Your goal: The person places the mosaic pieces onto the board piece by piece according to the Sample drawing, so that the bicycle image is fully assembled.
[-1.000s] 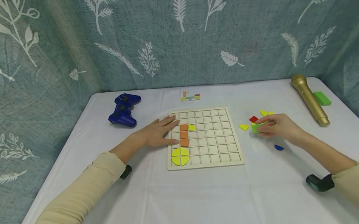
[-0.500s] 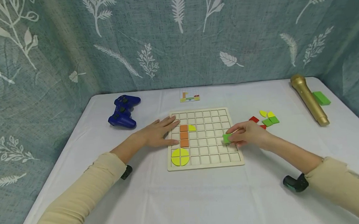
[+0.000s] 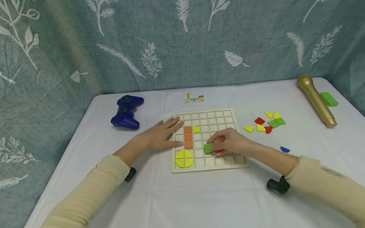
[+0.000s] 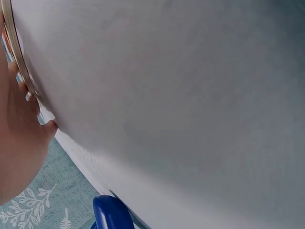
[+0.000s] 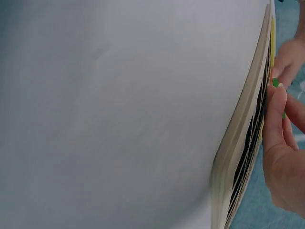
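Note:
A pale wooden grid board (image 3: 217, 163) lies on the white table. My left hand (image 3: 159, 135) rests on its left edge with the fingers spread flat. Over the board's lower middle, my right hand (image 3: 228, 141) pinches a green square tile (image 3: 208, 148) between thumb and fingers; the right wrist view also shows a bit of the green tile (image 5: 276, 82) at the fingertips. Orange square tiles (image 3: 188, 136) form a column on the board, with a yellow quarter-circle tile (image 3: 196, 129) beside the top one. Below them, yellow quarter tiles (image 3: 184, 158) make a full circle.
Right of the board lie loose tiles: a red square (image 3: 259, 121), a red quarter (image 3: 268, 129), green squares (image 3: 273, 123), yellow quarters (image 3: 249, 128) and a blue half-circle (image 3: 285, 149). A pattern card (image 3: 194, 95), blue game controller (image 3: 126, 112), gold microphone (image 3: 316, 100) and green block (image 3: 328, 99) stand farther back.
My right hand has carried the green tile left from the loose pile, across the board's right side to its lower middle. The left hand has stayed in place.

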A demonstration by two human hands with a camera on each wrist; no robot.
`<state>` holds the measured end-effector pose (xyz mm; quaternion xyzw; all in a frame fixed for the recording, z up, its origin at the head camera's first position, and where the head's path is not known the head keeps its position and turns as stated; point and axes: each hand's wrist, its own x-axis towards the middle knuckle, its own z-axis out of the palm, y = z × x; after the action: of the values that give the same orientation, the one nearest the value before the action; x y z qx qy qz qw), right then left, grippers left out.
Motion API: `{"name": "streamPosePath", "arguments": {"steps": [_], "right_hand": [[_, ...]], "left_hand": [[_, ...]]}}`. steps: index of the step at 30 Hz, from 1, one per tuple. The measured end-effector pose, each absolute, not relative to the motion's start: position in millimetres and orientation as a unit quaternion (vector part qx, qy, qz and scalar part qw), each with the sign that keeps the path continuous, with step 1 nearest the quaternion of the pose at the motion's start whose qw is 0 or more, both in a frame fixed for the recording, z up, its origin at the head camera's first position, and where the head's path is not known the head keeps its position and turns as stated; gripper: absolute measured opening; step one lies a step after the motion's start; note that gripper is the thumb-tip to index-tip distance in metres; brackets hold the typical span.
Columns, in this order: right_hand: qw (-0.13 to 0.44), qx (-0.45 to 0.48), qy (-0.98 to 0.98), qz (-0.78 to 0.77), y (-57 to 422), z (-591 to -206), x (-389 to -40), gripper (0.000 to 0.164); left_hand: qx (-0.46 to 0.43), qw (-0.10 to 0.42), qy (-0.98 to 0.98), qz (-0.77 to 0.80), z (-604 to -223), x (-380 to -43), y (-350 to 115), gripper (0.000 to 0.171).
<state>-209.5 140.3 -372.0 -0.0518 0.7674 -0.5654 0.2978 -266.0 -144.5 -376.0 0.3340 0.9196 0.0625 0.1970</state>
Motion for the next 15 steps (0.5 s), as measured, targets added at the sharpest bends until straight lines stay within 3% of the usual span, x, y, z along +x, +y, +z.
{"name": "streamPosePath", "arguments": {"steps": [15], "right_hand": [[0.28,-0.052,0.785,-0.551,113.0,-372.2,-205.0,0.022]], "left_hand": [[0.323,0.209,0.921,0.061,-378.6,-268.2,-143.3,0.088]]}}
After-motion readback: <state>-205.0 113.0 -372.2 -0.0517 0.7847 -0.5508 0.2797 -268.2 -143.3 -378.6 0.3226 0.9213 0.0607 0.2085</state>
